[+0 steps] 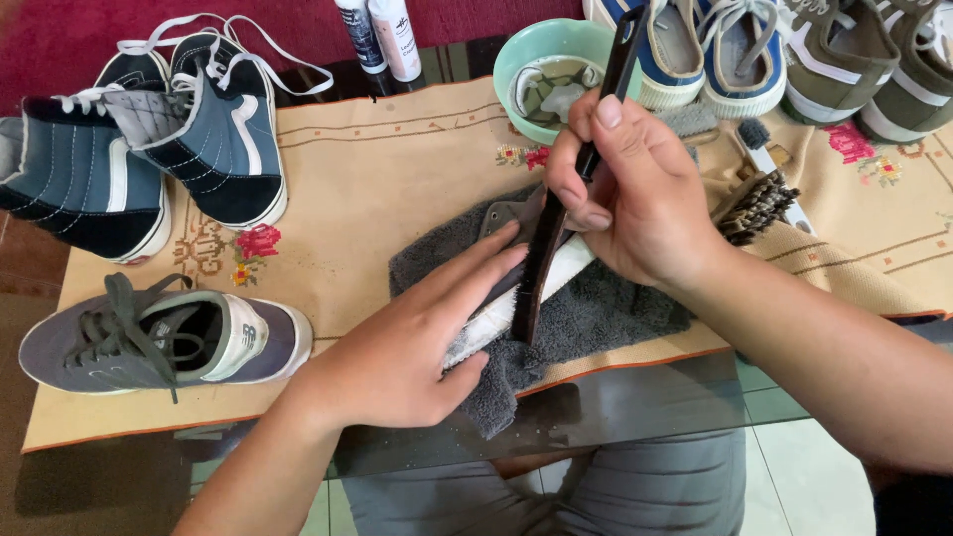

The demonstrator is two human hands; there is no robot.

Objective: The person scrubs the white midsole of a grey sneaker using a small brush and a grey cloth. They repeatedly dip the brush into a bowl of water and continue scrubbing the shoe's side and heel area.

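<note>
Black bristled brush [556, 223] over flat insole [516, 298]

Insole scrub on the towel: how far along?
Done: setup is out, with the green bowl and grey towel in place. In hand: left hand pins the white insole flat while right hand works the black brush across it. Left: the shoes around the mat, like the grey sneaker, sit untouched; their cleanliness is unclear.
</note>
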